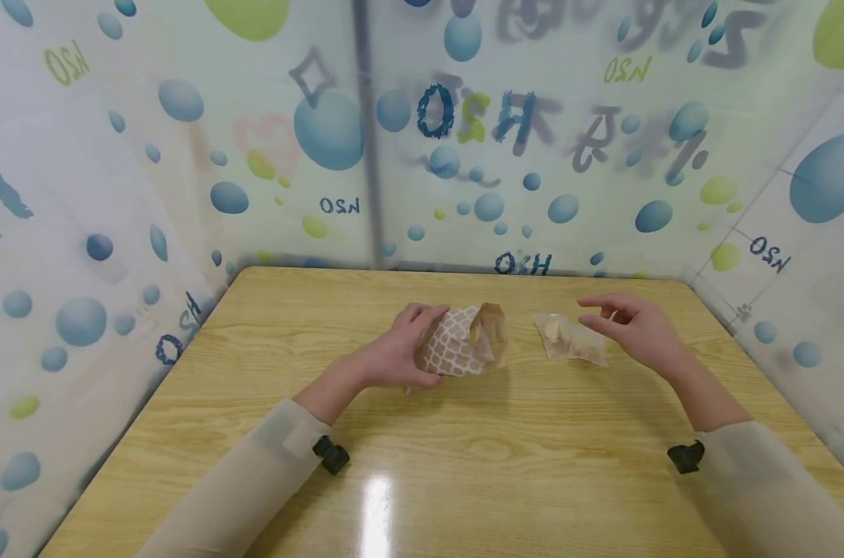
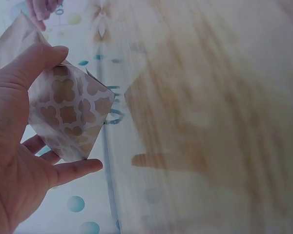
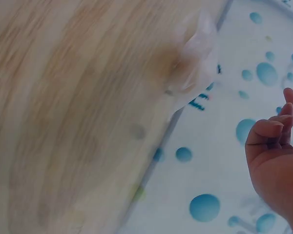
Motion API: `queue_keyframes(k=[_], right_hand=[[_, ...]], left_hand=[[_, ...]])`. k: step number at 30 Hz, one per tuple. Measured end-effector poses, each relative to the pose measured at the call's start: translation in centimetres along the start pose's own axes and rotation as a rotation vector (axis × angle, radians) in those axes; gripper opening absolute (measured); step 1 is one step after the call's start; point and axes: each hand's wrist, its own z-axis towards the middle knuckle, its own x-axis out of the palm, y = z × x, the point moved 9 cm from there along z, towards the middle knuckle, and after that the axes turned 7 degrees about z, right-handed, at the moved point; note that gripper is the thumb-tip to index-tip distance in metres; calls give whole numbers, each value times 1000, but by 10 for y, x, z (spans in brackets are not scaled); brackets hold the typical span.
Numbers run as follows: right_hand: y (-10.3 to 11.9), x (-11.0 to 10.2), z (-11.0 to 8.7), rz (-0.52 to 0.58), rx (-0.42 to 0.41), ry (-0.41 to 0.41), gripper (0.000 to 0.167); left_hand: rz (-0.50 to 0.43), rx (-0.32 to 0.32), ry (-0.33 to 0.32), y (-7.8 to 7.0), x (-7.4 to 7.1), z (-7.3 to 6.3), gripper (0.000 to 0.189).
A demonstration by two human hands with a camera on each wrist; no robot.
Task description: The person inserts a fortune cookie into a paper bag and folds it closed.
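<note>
A brown paper bag (image 1: 453, 345) with a white lattice pattern lies tilted over the table, its gaping mouth turned to the right. My left hand (image 1: 394, 355) grips its closed end, thumb on the near side and fingers at the far side. The left wrist view shows the patterned bag (image 2: 68, 105) between thumb and fingers. To the right, a small clear plastic packet (image 1: 570, 341) with pale pieces inside lies on the wood. My right hand (image 1: 634, 329) hovers beside it, fingers loosely bent, holding nothing. In the right wrist view the packet (image 3: 198, 58) is blurred and apart from the hand.
The light wooden table (image 1: 533, 465) carries both things and ends at a back edge against a printed curtain (image 1: 561, 155). More curtain closes in on the left and right. A dark wrist camera (image 1: 332, 455) sits on the left sleeve, another camera (image 1: 687, 457) on the right.
</note>
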Motion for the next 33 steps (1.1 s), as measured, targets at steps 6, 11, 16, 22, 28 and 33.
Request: queue_keyframes(k=[6, 11, 16, 22, 28, 33], right_hand=[[-33, 4, 3, -39, 96, 111, 47], [-58, 16, 2, -72, 180, 233, 49], [-66, 20, -1, -68, 241, 299, 52], [-69, 26, -7, 13, 313, 362, 51], [-64, 28, -13, 12, 294, 369, 54], [-54, 19, -12, -18, 206, 292, 56]], left_hand=[[5, 1, 1, 0, 0, 0, 114], [5, 9, -1, 1, 1, 0, 113], [5, 16, -5, 0, 1, 0, 113], [19, 13, -6, 1, 1, -1, 113], [19, 13, -4, 1, 2, 0, 112], [13, 8, -1, 1, 2, 0, 112]])
